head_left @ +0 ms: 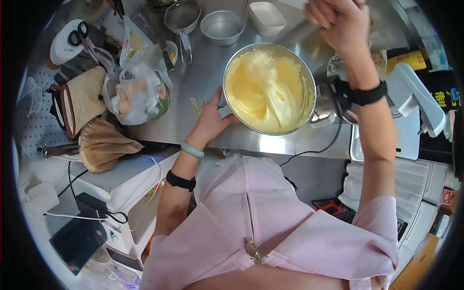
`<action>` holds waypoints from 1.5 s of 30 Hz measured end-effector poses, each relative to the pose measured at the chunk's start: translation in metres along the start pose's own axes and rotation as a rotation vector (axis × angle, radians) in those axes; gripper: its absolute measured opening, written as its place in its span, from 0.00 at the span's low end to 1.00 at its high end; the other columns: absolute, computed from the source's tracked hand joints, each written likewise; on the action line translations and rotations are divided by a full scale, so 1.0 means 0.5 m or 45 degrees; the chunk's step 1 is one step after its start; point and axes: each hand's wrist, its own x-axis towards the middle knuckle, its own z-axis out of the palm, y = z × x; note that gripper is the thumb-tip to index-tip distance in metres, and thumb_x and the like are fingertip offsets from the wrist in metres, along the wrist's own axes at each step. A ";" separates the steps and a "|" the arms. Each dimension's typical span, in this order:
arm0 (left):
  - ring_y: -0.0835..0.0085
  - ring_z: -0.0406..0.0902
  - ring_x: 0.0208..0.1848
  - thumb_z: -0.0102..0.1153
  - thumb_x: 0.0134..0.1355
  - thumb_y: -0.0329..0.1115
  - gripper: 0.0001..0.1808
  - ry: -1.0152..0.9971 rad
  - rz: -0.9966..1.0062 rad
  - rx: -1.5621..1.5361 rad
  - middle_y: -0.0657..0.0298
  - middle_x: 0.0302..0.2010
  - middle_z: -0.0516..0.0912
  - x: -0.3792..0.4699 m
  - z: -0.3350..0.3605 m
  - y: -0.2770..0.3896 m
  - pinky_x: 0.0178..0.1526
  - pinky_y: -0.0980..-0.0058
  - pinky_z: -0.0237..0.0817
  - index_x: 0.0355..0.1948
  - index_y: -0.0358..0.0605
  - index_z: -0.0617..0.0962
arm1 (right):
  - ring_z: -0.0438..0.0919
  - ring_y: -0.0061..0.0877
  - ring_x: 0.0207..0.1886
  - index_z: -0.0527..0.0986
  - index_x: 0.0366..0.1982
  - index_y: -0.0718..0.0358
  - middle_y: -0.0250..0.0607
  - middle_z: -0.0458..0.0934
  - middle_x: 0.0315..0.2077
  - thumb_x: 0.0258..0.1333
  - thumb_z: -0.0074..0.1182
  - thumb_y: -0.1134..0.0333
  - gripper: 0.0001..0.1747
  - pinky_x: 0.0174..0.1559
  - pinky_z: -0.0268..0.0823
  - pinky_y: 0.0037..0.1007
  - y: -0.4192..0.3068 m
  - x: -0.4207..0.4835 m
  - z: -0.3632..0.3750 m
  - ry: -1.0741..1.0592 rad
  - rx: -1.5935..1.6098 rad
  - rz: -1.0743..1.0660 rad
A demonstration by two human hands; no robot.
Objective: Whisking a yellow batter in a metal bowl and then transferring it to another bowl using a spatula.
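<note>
A metal bowl [314,108] with pale yellow, creamy batter [270,94] is in front of me over the steel counter. My left hand [212,117] grips it at its left side, by the small metal handle [224,112], with the thumb under the rim. Swirls and folds mark the batter, and its upper part is blurred. My right hand [339,25] is raised at the top right, beyond the bowl, fingers curled; whether it holds anything cannot be told, as the frame cuts it off.
Behind the bowl stand a round metal pan [222,28], a metal strainer [182,16] and stacked white trays [267,18]. Plastic bags of food [136,96] and scissors [80,36] lie left. A black cable [328,145] crosses the steel counter's edge [181,139]; a white appliance [413,94] is right.
</note>
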 end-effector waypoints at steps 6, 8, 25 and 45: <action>0.62 0.68 0.55 0.71 0.38 0.38 0.51 -0.008 0.049 -0.153 0.48 0.52 0.71 0.001 0.005 -0.031 0.54 0.71 0.60 0.60 0.30 0.55 | 0.55 0.15 0.08 0.58 0.14 0.59 0.28 0.58 0.06 0.47 0.39 0.76 0.11 0.13 0.48 0.22 -0.028 -0.048 0.083 -0.716 0.165 0.008; 0.63 0.69 0.55 0.71 0.39 0.37 0.51 -0.006 0.037 -0.159 0.49 0.52 0.71 -0.001 0.003 -0.015 0.54 0.71 0.60 0.60 0.31 0.55 | 0.54 0.14 0.07 0.56 0.14 0.59 0.28 0.59 0.06 0.46 0.40 0.78 0.12 0.12 0.47 0.21 -0.031 -0.070 0.085 -0.907 0.171 0.225; 0.65 0.71 0.51 0.68 0.42 0.31 0.48 -0.055 -0.139 -0.297 0.51 0.50 0.73 -0.001 0.004 -0.010 0.50 0.72 0.63 0.61 0.33 0.54 | 0.54 0.20 0.06 0.57 0.14 0.59 0.32 0.56 0.05 0.46 0.41 0.83 0.15 0.12 0.48 0.25 -0.017 -0.045 0.044 -0.478 0.273 0.459; 0.59 0.73 0.50 0.70 0.39 0.38 0.52 0.065 -0.009 0.042 0.46 0.46 0.75 -0.005 0.006 -0.007 0.50 0.70 0.63 0.60 0.32 0.54 | 0.52 0.16 0.09 0.57 0.14 0.59 0.27 0.53 0.07 0.50 0.36 0.78 0.13 0.16 0.50 0.23 -0.054 -0.035 -0.010 -0.383 -0.107 0.235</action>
